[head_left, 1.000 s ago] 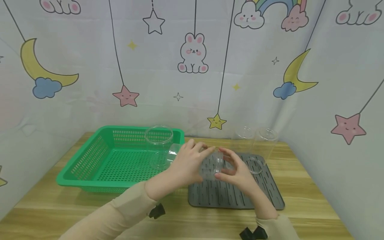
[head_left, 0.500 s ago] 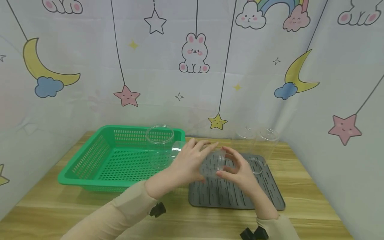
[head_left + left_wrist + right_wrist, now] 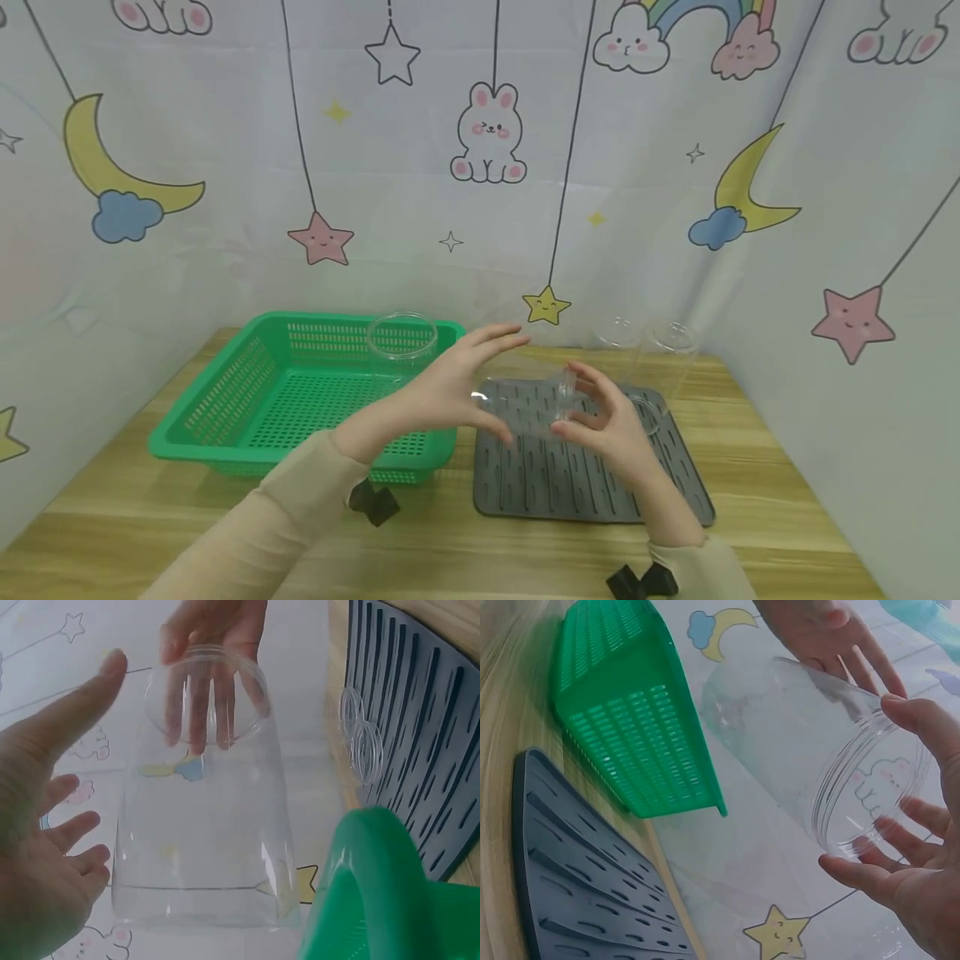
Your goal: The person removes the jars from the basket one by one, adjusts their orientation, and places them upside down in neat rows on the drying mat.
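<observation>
A clear jar [image 3: 772,742] is held sideways in the air, its threaded mouth toward the right. My right hand [image 3: 611,429] grips that mouth rim, thumb on one side and fingers on the other, as the right wrist view shows. My left hand [image 3: 446,387] is beside the jar's other end, fingers and thumb spread apart. In the left wrist view a gap shows between the left hand and the jar. Below the jar lies a grey ridged mat [image 3: 558,483].
The green basket [image 3: 300,458] stands at the left with another clear jar [image 3: 402,350] upright in it. Two more clear jars, a nearer one [image 3: 666,358] and one beside it [image 3: 615,337], stand on the mat's back right. A patterned cloth [image 3: 420,192] hangs behind the wooden table [image 3: 450,558].
My left hand has come off the jar, moving left and spreading its fingers. My right hand has shifted slightly right with the jar.
</observation>
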A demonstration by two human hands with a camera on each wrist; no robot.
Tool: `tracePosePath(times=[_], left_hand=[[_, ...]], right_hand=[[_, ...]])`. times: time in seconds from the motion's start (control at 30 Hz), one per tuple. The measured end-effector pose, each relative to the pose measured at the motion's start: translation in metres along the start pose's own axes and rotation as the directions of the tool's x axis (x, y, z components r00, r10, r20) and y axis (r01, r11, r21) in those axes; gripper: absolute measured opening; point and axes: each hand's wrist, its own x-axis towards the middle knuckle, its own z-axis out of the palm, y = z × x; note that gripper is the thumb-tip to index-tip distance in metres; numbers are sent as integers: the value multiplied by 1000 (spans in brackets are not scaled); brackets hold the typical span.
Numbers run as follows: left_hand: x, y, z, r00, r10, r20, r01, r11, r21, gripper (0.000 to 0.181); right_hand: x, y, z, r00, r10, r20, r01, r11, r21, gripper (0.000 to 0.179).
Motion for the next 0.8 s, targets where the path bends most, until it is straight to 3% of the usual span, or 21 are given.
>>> tracePosePath(times=[0.1,0.27,0.43,0.57,0.8], left_hand=[[-2,-10,-8,998,-48,-31,43,988,-150,106],[-7,-29,-21,987,-158,-10,143,916,-376,103],[-12,-43,-29,975,-219,46,212,840,-500,103],[-13,-51,-29,972,-230,56,218,777,-590,108],[-13,-53,-20,945,-301,131,301,637,-710,128]], right_hand=[[0,0,-1,1000,15,-16,-15,1000,-8,75],[-1,-3,-5,999,31,-33,-32,999,-18,75],[-2,-8,-8,998,27,-62,-26,999,24,76],[-3,-12,-11,994,12,-113,-6,998,58,76],[-3,-12,-10,983,-62,-174,86,987,137,74]])
